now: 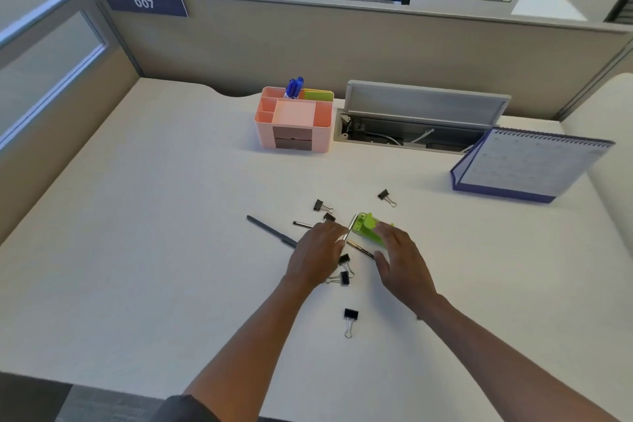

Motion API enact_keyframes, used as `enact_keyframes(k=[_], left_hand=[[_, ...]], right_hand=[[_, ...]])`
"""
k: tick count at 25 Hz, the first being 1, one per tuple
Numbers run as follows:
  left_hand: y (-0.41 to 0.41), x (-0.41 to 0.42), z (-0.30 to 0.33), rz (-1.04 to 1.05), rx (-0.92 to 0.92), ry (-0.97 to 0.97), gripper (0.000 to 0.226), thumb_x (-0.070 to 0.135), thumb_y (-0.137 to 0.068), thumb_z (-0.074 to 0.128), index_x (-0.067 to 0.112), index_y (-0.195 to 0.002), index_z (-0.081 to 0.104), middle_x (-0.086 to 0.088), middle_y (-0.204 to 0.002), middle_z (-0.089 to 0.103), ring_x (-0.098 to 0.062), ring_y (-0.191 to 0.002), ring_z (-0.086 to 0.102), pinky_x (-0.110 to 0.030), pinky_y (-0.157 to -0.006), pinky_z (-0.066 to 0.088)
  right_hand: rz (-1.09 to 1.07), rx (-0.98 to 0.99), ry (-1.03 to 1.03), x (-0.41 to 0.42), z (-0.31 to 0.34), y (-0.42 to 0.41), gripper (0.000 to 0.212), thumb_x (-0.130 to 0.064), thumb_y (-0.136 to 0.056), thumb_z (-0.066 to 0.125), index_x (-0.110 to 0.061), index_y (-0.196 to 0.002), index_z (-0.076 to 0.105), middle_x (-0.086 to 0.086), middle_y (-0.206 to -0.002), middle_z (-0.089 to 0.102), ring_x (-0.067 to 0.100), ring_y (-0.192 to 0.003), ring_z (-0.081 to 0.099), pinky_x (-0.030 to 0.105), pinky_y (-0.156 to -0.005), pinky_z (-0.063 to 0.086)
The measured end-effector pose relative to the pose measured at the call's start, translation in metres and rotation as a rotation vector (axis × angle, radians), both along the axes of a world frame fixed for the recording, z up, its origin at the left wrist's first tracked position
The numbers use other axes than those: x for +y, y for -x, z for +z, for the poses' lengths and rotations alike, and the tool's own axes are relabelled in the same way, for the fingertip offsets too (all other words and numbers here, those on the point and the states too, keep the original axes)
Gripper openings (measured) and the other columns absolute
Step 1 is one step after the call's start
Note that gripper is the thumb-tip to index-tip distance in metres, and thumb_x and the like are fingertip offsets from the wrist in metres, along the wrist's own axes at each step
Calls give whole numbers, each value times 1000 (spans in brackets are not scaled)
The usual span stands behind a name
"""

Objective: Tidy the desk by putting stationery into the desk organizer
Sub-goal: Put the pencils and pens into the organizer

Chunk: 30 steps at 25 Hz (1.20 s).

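A pink desk organizer (295,134) stands at the back of the desk with blue pens (294,87) and green sticky notes (318,94) in it. Mid-desk lie a green stapler (368,226), a dark pen (270,231), a gold-tipped pen (359,249) and several black binder clips (350,315). My left hand (317,255) hovers over the pens and clips, its fingertips at a thin silver pen (348,233); whether it grips anything is hidden. My right hand (399,259) is spread over the near end of the stapler, fingers apart.
An open cable tray with a raised lid (424,104) sits right of the organizer. A purple desk calendar (527,164) stands at the far right. Partition walls (308,41) enclose the desk at the back and left.
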<state>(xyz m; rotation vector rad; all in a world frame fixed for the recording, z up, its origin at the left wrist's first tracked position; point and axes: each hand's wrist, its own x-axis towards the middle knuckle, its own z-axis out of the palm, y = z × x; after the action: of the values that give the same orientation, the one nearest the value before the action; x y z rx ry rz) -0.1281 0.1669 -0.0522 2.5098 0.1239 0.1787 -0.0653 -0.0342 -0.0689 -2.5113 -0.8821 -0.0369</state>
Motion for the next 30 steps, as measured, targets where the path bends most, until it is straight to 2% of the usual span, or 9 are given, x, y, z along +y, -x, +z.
enact_keyframes(k=[5,10,15,18,21,27,30], left_hand=[[6,-45,-7,-144,-98,-91,32,4,-80,66,17,-110,65,0,-109,66,-23,-102,58,-37,-82,52],[-2,-77,-17,-295,-81,-289,38,2,-78,67,18,-111,62,0,-104,63,-24,-91,56,-36,-70,49],[-9,-91,-23,-269,-31,-431,22,7,-75,70,20,-90,60,3,-91,59,-22,-83,50,-34,-65,43],[-12,-92,-21,-264,-17,-448,12,11,-79,67,18,-84,59,1,-88,57,-23,-86,50,-35,-66,41],[-15,-94,-21,-292,-29,-484,15,3,-78,60,16,-82,55,-1,-89,55,-24,-87,48,-35,-66,39],[-15,-95,-19,-379,-71,-552,20,0,-77,44,14,-85,54,-4,-92,54,-25,-88,47,-34,-67,40],[-14,-94,-15,-386,-96,-520,25,-5,-73,45,14,-88,53,-4,-94,53,-25,-88,46,-34,-68,40]], right_hand=[[-41,34,12,-35,-5,15,51,-7,-85,64,-13,-134,50,3,-135,54,21,-124,46,38,-102,45],[-82,124,56,-60,-13,20,44,-13,-91,54,-16,-135,49,-1,-135,54,22,-118,51,37,-98,46],[-95,182,70,-76,-21,19,45,-8,-94,50,-13,-139,48,0,-135,55,23,-123,49,33,-102,43],[-86,219,93,-77,-20,13,46,-11,-94,53,-15,-139,47,-2,-136,53,21,-124,46,30,-102,41],[-71,238,104,-77,-20,12,47,-15,-93,56,-16,-139,47,-2,-135,52,20,-122,46,30,-100,40],[-73,277,79,-83,-20,15,50,-21,-94,58,-17,-141,44,-6,-138,50,16,-125,43,28,-103,38],[-94,267,54,-86,-19,17,47,-26,-96,57,-19,-141,45,-7,-136,51,14,-123,44,26,-101,38]])
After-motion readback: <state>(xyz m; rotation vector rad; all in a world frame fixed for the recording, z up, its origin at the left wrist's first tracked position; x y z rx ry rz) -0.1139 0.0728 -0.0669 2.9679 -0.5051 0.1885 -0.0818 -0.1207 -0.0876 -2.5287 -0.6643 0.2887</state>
